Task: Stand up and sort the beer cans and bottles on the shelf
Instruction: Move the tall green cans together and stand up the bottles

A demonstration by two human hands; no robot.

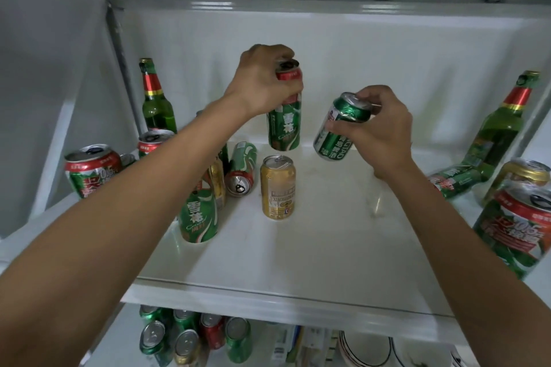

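The left hand (pixel 262 80) grips a tall green can (pixel 284 110) upright, while at its four o'clock the right hand (pixel 378 131) pinches a short green can (pixel 340 128) tilted (top toward one o'clock), likely nearer to the open shelf (pixel 298 247).

Left hand (pixel 262 80) grips tall can (pixel 284 116); right hand (pixel 378 131) grips tilted can (pixel 340 128).
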